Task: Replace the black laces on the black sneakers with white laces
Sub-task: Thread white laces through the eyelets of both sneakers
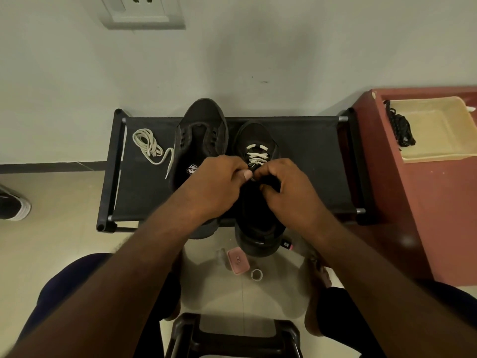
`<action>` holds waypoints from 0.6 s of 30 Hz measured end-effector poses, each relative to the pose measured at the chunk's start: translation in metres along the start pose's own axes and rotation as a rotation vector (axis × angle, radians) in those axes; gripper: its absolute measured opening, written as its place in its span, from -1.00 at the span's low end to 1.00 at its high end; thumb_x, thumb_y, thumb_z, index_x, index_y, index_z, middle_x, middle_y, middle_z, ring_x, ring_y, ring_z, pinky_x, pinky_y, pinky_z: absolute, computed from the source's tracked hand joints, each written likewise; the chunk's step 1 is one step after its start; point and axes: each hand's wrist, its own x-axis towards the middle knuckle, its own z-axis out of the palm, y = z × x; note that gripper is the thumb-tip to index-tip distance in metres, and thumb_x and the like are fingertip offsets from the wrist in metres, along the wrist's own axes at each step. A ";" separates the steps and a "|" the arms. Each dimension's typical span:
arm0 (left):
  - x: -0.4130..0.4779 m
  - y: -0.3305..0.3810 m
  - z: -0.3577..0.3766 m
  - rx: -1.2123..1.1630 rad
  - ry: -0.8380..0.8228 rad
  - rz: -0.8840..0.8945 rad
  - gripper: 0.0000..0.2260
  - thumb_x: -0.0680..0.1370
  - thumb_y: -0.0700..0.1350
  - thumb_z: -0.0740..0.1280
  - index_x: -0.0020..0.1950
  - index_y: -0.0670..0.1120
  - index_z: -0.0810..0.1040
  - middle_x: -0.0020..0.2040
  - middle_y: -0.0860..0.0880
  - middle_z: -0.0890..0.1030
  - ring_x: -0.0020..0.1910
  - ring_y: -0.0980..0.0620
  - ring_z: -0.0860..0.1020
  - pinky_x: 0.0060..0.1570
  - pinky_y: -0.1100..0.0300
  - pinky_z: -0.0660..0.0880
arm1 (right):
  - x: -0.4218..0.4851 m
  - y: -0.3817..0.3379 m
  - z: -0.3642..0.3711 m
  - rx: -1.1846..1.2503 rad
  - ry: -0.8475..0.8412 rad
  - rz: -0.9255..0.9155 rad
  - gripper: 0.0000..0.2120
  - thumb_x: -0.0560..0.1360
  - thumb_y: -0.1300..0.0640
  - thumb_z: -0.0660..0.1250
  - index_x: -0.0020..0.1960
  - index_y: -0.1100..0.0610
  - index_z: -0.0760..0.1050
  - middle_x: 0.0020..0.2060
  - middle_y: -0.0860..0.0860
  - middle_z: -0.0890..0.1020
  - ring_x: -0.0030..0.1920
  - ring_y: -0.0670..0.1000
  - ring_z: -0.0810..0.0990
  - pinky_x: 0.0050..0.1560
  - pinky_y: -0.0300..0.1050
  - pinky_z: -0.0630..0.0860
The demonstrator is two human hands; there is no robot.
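Note:
Two black sneakers stand on a low black bench (309, 161). The right sneaker (255, 135) carries several rows of white lace (256, 155) across its front. My left hand (219, 184) and my right hand (286, 187) meet over its upper eyelets, each pinching the white lace. The left sneaker (201, 130) has bare eyelets and no lace. A second white lace (151, 147) lies coiled on the bench to its left. The black laces (401, 129) lie bundled in a cream tray (436, 148) at the right.
The tray sits on a red-brown cabinet (423, 215) beside the bench. On the floor below lie a pink case (238, 260) and a small tape roll (256, 274). A black stool (232, 337) is at the bottom. Another shoe (13, 206) shows at the left edge.

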 end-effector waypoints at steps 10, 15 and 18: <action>0.002 0.005 0.004 0.134 0.016 0.026 -0.89 0.58 -0.17 0.24 -0.01 -0.10 0.57 -0.17 -0.02 0.59 -0.16 -0.02 0.54 -0.16 0.12 0.44 | -0.003 -0.002 -0.004 -0.066 0.073 -0.018 -0.70 0.48 0.37 0.31 0.10 0.07 0.64 0.10 -0.04 0.57 0.15 -0.03 0.54 0.24 -0.07 0.49; 0.000 0.007 0.002 0.152 -0.031 0.055 -0.87 0.58 -0.15 0.23 -0.12 -0.07 0.55 -0.27 0.03 0.53 -0.26 0.04 0.51 -0.22 0.15 0.39 | -0.007 -0.008 -0.006 -0.220 0.067 0.017 -0.68 0.56 0.23 0.26 0.23 -0.03 0.59 0.24 -0.08 0.55 0.18 -0.01 0.55 0.18 0.02 0.54; -0.002 0.007 -0.002 0.103 -0.121 0.051 -0.84 0.60 -0.17 0.23 -0.13 -0.06 0.56 -0.28 0.07 0.52 -0.26 0.10 0.51 -0.20 0.14 0.45 | -0.007 -0.010 -0.007 -0.239 0.061 0.032 -0.71 0.59 0.22 0.24 0.24 -0.01 0.57 0.20 -0.03 0.59 0.12 0.04 0.59 0.17 0.03 0.55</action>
